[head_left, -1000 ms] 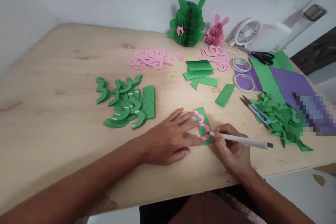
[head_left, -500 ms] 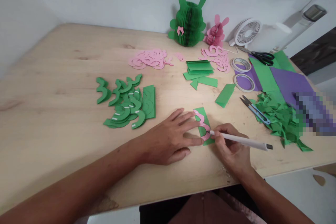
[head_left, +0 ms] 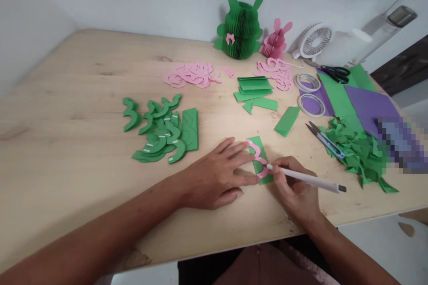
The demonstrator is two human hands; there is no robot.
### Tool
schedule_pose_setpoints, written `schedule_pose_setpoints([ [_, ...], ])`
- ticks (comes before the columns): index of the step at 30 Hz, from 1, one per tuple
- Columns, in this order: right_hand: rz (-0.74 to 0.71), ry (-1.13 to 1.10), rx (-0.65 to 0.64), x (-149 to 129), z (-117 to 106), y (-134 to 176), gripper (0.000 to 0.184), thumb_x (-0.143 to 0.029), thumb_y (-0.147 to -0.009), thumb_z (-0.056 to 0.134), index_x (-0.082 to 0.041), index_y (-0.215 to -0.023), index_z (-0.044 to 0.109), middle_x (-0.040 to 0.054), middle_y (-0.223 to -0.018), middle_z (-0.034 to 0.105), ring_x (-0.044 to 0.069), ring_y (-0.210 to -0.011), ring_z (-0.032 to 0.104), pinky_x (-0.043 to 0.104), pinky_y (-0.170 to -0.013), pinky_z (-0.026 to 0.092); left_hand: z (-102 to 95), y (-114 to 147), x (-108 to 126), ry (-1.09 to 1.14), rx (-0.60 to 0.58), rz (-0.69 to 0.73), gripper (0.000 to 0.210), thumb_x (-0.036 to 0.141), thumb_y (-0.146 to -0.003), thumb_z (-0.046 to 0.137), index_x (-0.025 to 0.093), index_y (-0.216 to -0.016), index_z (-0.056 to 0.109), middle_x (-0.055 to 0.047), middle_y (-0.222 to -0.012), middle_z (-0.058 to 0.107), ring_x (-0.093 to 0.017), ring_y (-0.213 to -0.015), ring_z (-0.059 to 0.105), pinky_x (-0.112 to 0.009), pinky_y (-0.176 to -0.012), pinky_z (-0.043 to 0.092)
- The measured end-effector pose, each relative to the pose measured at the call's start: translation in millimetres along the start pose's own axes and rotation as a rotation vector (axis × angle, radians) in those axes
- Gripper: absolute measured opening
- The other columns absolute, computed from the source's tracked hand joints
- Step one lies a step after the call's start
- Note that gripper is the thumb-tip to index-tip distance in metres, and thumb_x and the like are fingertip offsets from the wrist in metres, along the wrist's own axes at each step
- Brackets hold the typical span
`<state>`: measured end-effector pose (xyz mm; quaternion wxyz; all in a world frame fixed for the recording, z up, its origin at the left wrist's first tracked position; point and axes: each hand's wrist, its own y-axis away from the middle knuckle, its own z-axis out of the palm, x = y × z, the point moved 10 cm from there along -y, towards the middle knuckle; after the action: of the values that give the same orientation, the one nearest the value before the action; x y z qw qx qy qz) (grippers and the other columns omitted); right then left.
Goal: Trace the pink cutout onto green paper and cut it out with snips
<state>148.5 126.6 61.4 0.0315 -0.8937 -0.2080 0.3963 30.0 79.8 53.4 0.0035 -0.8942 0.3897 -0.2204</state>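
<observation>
My left hand [head_left: 219, 176] lies flat with its fingers spread, fingertips pressing a wavy pink paper template [head_left: 257, 150] onto a green paper strip [head_left: 261, 142]. Between the fingers of my right hand [head_left: 296, 187] is a white pen [head_left: 307, 178], its tip touching the right edge of the pink template. To the left lie wavy green paper cutouts [head_left: 160, 138], some with small white tape bits, beside a green paper piece with a drawn outline [head_left: 190, 129]. Folded green strips [head_left: 254, 85] and a single green strip [head_left: 287, 121] rest beyond my hands.
At the back stand a green paper rabbit [head_left: 242, 31], a smaller pink one [head_left: 274, 43] and a white fan [head_left: 316, 41]. Thread snips [head_left: 324, 140] lie by green scraps [head_left: 361, 151]; tape rolls [head_left: 311, 105], black scissors [head_left: 336, 73] and purple paper [head_left: 371, 107] are at right.
The pen tip has shifted very slightly along the right edge of the pink template. My left hand stays in place.
</observation>
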Motion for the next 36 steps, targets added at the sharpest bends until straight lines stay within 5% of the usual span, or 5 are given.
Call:
schedule_pose_setpoints([
  [17,-0.007,0.044,0.002,1.6,-0.2,1.7,0.013,-0.023,-0.084,0.052,-0.020,-0.073,0.057,-0.0027,-0.056,0.054,0.011,-0.044,0.042,0.023,-0.040,0.032,-2.8,0.6,-0.7,0.001,0.021,-0.006,0.040,0.030,-0.084,0.053,0.031,-0.124,0.056,-0.008,-0.138,0.045,-0.033,-0.133,0.029,-0.058,-0.108,0.016],
  [36,-0.004,-0.001,-0.002,-1.5,1.7,-0.9,0.010,-0.024,-0.085,0.054,-0.020,-0.079,0.061,0.0004,-0.064,0.063,0.013,-0.053,0.054,0.023,-0.044,0.039,-3.0,-0.1,0.2,0.007,0.012,-0.003,0.043,0.028,-0.084,0.054,0.030,-0.127,0.054,-0.008,-0.142,0.041,-0.034,-0.134,0.028,-0.059,-0.108,0.015],
])
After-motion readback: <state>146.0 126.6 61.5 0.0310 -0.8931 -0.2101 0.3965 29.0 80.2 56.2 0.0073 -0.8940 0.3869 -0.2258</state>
